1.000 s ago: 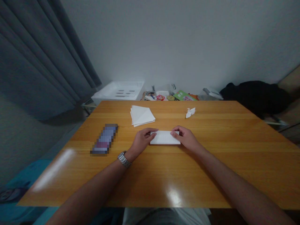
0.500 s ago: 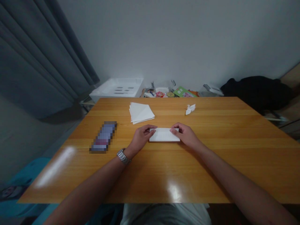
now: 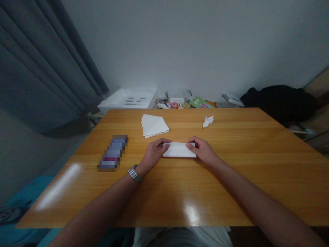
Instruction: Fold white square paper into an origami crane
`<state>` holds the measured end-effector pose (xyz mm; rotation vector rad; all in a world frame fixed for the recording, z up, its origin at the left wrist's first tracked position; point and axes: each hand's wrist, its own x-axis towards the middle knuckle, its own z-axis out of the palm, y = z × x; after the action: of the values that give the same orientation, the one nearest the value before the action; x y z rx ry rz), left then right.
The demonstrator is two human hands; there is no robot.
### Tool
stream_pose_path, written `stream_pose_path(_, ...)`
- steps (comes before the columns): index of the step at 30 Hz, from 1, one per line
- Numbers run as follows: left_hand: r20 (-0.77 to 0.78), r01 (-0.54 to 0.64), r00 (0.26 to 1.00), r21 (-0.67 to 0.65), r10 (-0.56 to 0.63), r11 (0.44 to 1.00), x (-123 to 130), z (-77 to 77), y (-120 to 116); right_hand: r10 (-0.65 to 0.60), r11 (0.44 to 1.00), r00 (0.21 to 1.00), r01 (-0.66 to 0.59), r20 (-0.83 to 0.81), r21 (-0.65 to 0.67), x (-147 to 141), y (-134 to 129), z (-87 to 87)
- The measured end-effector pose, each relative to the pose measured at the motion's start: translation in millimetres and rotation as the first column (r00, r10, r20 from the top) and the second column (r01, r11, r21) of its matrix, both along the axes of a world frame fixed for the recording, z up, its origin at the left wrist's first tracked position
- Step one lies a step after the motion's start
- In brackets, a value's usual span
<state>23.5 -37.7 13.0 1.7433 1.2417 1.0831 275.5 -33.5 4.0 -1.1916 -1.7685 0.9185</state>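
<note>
A folded white paper, a long narrow rectangle, lies crosswise between my hands over the middle of the table. My left hand pinches its left end, thumb on top and fingers behind the far edge. The right end is held the same way by my right hand. Beyond my left hand rests a stack of white paper sheets, slightly fanned. A small white paper crane sits farther back, past my right hand.
The wooden table carries a phone, blurred out, at the left. Behind its far edge are a white foam tray, a green booklet and small items. A black cloth lies at the back right.
The whole view has shifted slightly, so the table and hands appear a little lower. Both hands keep the same grip on the folded paper.
</note>
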Motion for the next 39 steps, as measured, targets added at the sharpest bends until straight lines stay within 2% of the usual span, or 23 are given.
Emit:
stream_pose_path(9, -0.157, 0.006, 0.987, 0.122, 0.013, 0.992, -1, 3.3, -2, 0.046, 0.999, 0.999, -0.046, 0.024, -0.016, 3, 1, -2.2)
stream_pose_path(14, -0.158, 0.019, 0.987, 0.119, 0.0, 0.993, 0, 7.5, -5, 0.056, 0.998, 0.997, -0.055, 0.058, -0.018, 3, 0, -1.9)
stream_pose_path(18, -0.169, 0.085, 0.984, 0.13, -0.063, 0.988, -1, 8.6, -8, 0.102, 0.994, 0.994, -0.1, 0.05, -0.043, -1, -2, 1.8)
stream_pose_path(23, -0.159, 0.16, 0.977, 0.121, -0.14, 0.98, 1, 6.5, -10, 0.16, 0.985, 0.983, -0.153, 0.089, -0.078, -6, -7, 6.9)
stream_pose_path(30, -0.14, 0.187, 0.976, 0.117, -0.17, 0.976, 1, 5.8, -9, 0.163, 0.983, 0.981, -0.153, 0.103, -0.097, -6, -7, 6.5)
stream_pose_path(37, -0.039, 0.141, 0.989, 0.048, -0.14, 0.989, 4, 3.0, -9, 0.141, 0.987, 0.986, -0.133, 0.092, -0.086, -7, -8, 9.7)
stream_pose_path(39, 0.028, 0.119, 0.993, -0.008, -0.119, 0.993, 5, 1.4, -8, 0.134, 0.989, 0.987, -0.128, 0.084, -0.079, -8, -8, 10.8)
